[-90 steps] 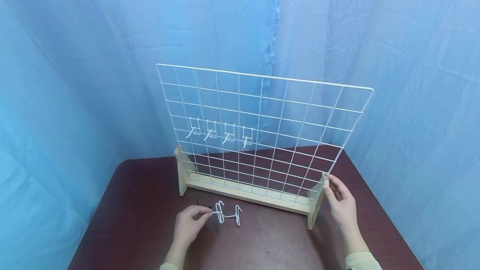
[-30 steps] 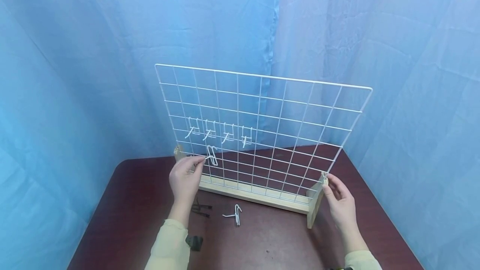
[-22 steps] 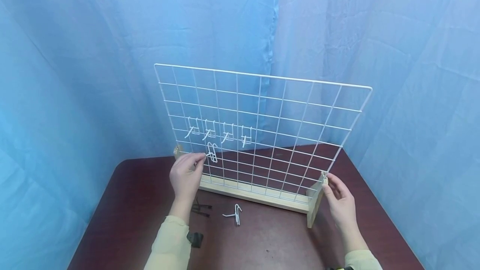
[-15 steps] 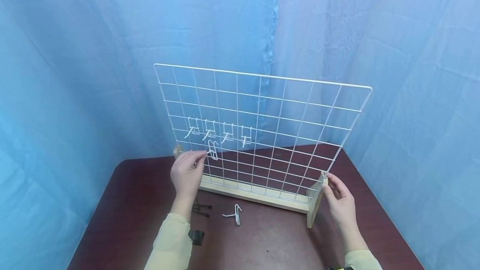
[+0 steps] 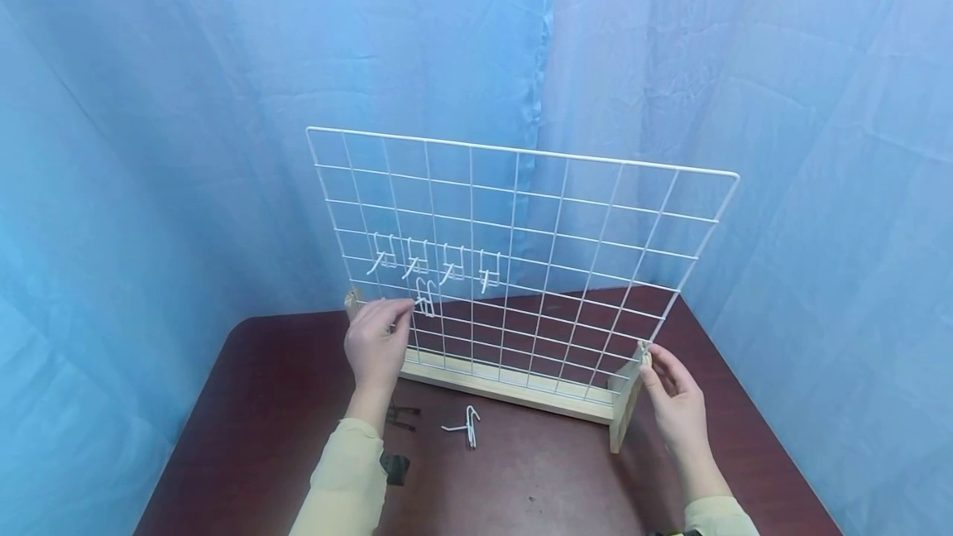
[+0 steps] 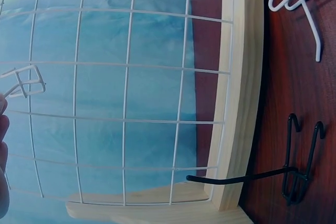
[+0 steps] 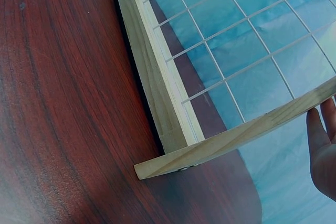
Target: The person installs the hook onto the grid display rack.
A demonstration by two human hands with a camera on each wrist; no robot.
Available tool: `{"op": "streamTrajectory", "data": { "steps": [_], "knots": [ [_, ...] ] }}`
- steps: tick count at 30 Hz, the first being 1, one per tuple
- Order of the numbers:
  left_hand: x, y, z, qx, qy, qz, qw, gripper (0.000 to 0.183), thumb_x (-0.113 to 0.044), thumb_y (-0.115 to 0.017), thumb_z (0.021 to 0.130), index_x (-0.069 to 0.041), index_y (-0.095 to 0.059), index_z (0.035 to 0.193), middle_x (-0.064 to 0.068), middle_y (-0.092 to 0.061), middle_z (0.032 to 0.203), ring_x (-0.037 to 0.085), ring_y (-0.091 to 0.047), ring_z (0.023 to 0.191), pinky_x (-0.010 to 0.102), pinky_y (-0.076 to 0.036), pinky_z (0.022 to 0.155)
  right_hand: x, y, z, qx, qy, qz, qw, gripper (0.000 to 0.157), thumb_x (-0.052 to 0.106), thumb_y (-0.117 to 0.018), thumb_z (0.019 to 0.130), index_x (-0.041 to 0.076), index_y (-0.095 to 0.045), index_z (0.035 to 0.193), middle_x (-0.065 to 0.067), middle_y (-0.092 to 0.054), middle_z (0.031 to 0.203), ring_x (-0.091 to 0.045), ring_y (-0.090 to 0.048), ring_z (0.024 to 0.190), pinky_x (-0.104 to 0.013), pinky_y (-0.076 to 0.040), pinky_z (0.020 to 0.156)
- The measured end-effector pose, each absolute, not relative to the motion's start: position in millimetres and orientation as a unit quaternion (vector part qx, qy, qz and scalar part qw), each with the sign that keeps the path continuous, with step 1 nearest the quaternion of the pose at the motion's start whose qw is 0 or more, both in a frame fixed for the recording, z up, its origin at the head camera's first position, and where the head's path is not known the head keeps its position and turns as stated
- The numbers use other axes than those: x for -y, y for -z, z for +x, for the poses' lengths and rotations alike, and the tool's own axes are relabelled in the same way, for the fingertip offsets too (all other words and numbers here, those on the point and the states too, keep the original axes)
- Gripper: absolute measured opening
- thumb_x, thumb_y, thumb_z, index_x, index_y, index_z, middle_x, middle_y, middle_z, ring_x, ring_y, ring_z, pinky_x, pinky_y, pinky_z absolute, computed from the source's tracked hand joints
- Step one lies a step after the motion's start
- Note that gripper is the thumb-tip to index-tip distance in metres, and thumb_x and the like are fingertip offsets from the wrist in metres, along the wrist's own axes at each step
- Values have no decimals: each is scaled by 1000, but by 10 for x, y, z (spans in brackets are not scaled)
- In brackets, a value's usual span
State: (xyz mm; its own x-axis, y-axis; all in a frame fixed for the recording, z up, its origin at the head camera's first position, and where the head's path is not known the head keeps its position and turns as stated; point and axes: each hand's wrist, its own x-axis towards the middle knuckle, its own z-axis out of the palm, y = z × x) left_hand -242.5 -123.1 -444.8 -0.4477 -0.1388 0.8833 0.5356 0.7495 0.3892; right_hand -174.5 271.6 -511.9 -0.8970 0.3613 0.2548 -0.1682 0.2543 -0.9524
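My left hand (image 5: 378,344) pinches the arm of a white wire hook (image 5: 425,299) between thumb and fingertips. The hook is held up at the white wire grid (image 5: 534,226), just below the row of hung hooks; whether its bends sit over a wire I cannot tell. In the left wrist view the same hook (image 6: 32,83) shows beside the fingers (image 6: 3,156) at the left edge. My right hand (image 5: 679,400) grips the top of the right wooden upright (image 5: 627,408) of the stand. The right wrist view shows only part of that hand (image 7: 324,153) against the upright.
Several white hooks (image 5: 451,265) hang in a row on the grid's left half. On the dark red table (image 5: 551,486) lie another white hook (image 5: 469,427) and, partly behind my left arm, a black hook (image 6: 296,179). Blue curtains (image 5: 186,106) surround the table.
From table level, my left hand has lifted the white hook up to the grid, then shifted slightly upward and right with it. My right hand has stayed on the upright.
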Motion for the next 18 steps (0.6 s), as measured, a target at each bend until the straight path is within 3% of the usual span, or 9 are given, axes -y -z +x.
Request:
{"op": "streamTrajectory", "data": {
  "steps": [18],
  "knots": [
    [1151, 4581, -2437, 796, 286, -139, 515, 16, 3, -72, 72, -11, -73, 79, 0, -71, 79, 18, -65, 76, 32, -50, 88, -2701, 5096, -1730, 762, -605, -58, 222, 39, 15, -58, 92, 7, -52, 129, 4, -57, 121, 2, -51, 107, -8, -43, 85]
  ]
}}
